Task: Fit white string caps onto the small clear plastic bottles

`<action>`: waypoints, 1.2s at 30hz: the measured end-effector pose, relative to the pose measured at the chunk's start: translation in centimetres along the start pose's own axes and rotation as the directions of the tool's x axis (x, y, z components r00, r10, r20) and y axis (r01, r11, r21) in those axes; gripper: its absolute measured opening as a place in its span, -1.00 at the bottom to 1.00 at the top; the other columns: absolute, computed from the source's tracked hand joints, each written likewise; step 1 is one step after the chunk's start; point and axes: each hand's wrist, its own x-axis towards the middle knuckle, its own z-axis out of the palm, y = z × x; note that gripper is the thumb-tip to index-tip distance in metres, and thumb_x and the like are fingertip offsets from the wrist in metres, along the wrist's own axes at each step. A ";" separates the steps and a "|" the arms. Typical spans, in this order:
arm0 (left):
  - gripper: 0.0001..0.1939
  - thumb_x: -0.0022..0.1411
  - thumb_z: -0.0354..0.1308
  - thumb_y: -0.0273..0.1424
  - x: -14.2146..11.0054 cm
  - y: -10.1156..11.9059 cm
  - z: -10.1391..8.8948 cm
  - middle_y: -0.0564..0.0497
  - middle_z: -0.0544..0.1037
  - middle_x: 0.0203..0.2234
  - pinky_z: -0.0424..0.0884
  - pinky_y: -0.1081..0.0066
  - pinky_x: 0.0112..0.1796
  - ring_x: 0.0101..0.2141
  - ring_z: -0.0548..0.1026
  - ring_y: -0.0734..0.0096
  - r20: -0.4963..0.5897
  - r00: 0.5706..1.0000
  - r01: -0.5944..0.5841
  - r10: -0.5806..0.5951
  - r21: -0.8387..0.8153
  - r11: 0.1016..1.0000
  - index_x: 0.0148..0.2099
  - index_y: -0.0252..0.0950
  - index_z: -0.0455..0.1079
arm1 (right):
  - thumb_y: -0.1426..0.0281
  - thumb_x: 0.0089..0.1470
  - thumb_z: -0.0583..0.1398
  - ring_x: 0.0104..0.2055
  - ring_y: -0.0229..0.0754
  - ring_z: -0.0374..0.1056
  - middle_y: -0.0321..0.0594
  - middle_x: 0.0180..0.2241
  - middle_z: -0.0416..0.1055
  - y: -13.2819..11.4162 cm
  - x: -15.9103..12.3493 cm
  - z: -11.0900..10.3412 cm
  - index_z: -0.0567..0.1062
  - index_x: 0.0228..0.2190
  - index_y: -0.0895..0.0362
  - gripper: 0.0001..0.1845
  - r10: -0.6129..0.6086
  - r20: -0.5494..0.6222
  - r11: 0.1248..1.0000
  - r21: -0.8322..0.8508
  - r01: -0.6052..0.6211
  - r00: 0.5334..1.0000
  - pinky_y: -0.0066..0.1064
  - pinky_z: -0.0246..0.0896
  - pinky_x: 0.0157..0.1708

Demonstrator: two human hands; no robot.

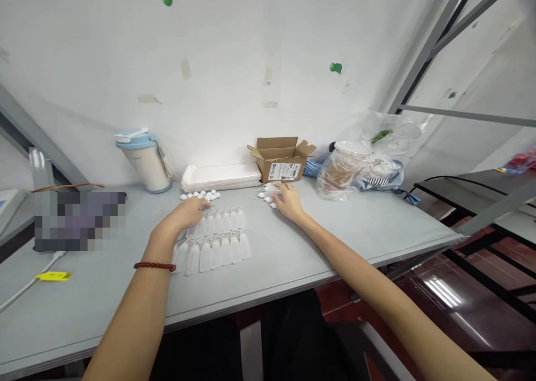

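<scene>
My left hand is at the back left of two rows of translucent, tongue-shaped pieces with thin white cords at their tops. Its fingers are bent and pressed together near a cluster of small white knob-like pieces. What its fingertips hold, if anything, is too small to make out. Over on the right, my right hand rests its parted fingers at a second small heap of white pieces with thin stems. Its fingertips touch the heap and partly cover it.
Behind the hands stand stacked white trays and an open cardboard box. A tumbler is at the left, near a blurred-out flat object and a cable with a yellow tag. Plastic bags lie right. A metal frame borders the table.
</scene>
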 end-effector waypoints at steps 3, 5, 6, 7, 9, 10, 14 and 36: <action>-0.37 -0.09 -0.13 -0.58 -0.3 0.6 -0.3 -0.03 0.45 0.07 0.27 0.44 0.04 0.09 0.37 0.28 -0.010 1.000 -0.026 0.026 -0.025 0.999 0.06 -0.31 0.41 | 0.36 0.08 0.14 -0.01 0.03 0.22 0.08 -0.05 0.35 0.1 -0.1 0.2 0.39 -0.03 0.20 -0.60 -0.006 0.018 1.000 -0.028 0.007 1.000 -0.10 0.15 -0.02; -0.37 -0.09 -0.13 -0.58 -0.4 1.0 -0.3 -0.03 0.45 0.07 0.29 0.43 0.02 0.09 0.37 0.26 0.012 0.998 -0.060 0.061 -0.064 0.996 0.05 -0.31 0.42 | 0.35 0.07 0.14 -0.02 0.01 0.22 0.07 -0.06 0.34 0.2 -0.1 0.3 0.38 -0.02 0.19 -0.59 -0.018 0.026 1.000 -0.019 0.019 0.999 -0.11 0.13 0.00; -0.38 -0.08 -0.13 -0.58 -0.3 1.1 -0.2 -0.04 0.45 0.07 0.29 0.43 0.02 0.08 0.37 0.25 0.024 0.997 -0.071 0.073 -0.073 0.995 0.05 -0.31 0.42 | 0.34 0.08 0.14 -0.01 0.01 0.22 0.07 -0.06 0.33 0.2 -0.1 0.3 0.37 -0.02 0.19 -0.59 -0.022 0.029 1.000 -0.011 0.022 0.999 -0.11 0.13 0.01; -0.39 -0.08 -0.12 -0.57 -0.2 1.1 -0.1 -0.05 0.44 0.08 0.29 0.42 0.03 0.09 0.37 0.24 0.029 0.996 -0.078 0.080 -0.072 0.994 0.04 -0.31 0.43 | 0.33 0.08 0.13 -0.01 0.00 0.22 0.07 -0.06 0.33 0.3 -0.1 0.3 0.37 -0.02 0.20 -0.59 -0.023 0.031 1.000 -0.003 0.023 0.999 -0.11 0.12 0.02; -0.40 -0.07 -0.12 -0.57 0.0 1.0 0.2 -0.08 0.42 0.09 0.26 0.39 0.05 0.10 0.35 0.22 0.019 0.996 -0.081 0.082 -0.044 0.996 0.03 -0.31 0.43 | 0.30 0.09 0.13 0.00 0.01 0.21 0.09 -0.06 0.32 0.5 0.0 0.3 0.37 -0.03 0.20 -0.58 -0.017 0.034 1.000 0.009 0.016 0.999 -0.11 0.11 0.02; -0.40 -0.06 -0.11 -0.57 0.1 0.9 0.3 -0.09 0.40 0.11 0.25 0.37 0.06 0.11 0.34 0.21 0.009 0.997 -0.083 0.083 -0.030 0.996 0.04 -0.31 0.42 | 0.29 0.09 0.13 0.00 0.02 0.21 0.09 -0.07 0.32 0.6 0.0 0.3 0.37 -0.03 0.21 -0.58 -0.013 0.035 1.000 0.014 0.012 0.999 -0.11 0.11 0.02; -0.37 -0.05 -0.11 -0.60 0.5 0.7 0.9 -0.09 0.30 0.18 0.21 0.33 0.09 0.15 0.28 0.19 -0.049 0.993 -0.106 0.106 -0.010 0.994 0.10 -0.28 0.37 | 0.26 0.08 0.13 -0.01 0.01 0.21 0.06 -0.08 0.32 0.8 0.0 0.2 0.37 -0.04 0.18 -0.58 -0.013 0.029 0.999 0.046 0.012 0.999 -0.11 0.12 0.01; -0.34 -0.06 -0.14 -0.73 -0.5 5.3 1.5 -0.09 0.43 0.07 0.20 0.31 0.11 0.09 0.34 0.23 -0.100 0.953 -0.286 0.286 0.006 0.958 0.09 -0.34 0.39 | 0.34 0.23 0.01 -0.09 -0.07 0.24 -0.03 -0.16 0.36 -6.7 -3.8 -2.0 0.40 -0.03 0.17 -0.66 -0.538 0.316 0.838 0.299 0.456 0.782 -0.17 0.13 -0.01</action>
